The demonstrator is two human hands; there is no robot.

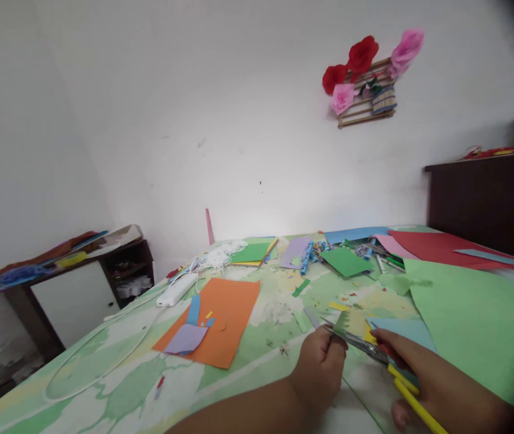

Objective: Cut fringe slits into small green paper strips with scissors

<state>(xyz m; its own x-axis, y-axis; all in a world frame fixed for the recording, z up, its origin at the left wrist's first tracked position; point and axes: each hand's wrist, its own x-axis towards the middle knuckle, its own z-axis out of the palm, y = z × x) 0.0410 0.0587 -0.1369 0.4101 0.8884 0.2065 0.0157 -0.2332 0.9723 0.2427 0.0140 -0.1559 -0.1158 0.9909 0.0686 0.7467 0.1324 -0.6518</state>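
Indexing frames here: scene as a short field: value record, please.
left hand: holds small green paper piece
right hand: holds scissors, blades by the left hand
table cover: patterned green, strewn with scraps
left side: orange sheet, purple piece on it; white power strip
right side: large light-green sheet
wall: rack with red and pink flowers

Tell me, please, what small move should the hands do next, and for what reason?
Probably ease the left hand slightly away from the scissors before any cut: it pinches the small green paper very close to the blades, while the right hand holds the scissors.
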